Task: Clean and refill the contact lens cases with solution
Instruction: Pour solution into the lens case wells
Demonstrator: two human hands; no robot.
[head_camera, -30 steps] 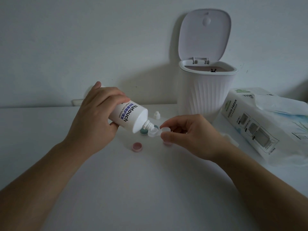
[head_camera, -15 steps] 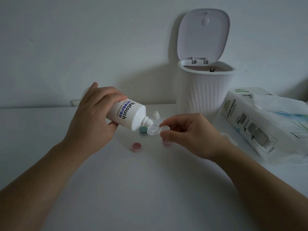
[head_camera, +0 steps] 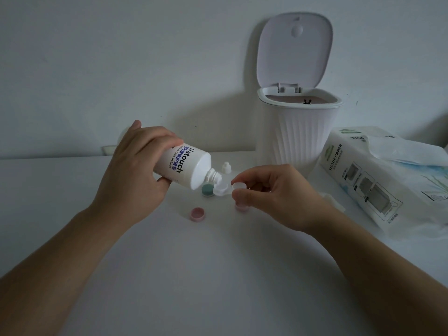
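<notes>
The left hand (head_camera: 131,175) wraps curled fingers round a smooth white cylindrical plastic solution bottle (head_camera: 184,167), tilted nozzle-down over the left well of a translucent white plastic lens case (head_camera: 221,189). The right hand (head_camera: 271,192) pinches that case's right well above the matte white table (head_camera: 218,275). A round pink cap (head_camera: 197,213) and a round green cap (head_camera: 207,190) lie just beside it

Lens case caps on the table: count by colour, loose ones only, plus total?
Pink caps: 2, one in front, one partly hidden under the right hand
Green cap: 1
White bottle cap: 1
Total: 4
</notes>
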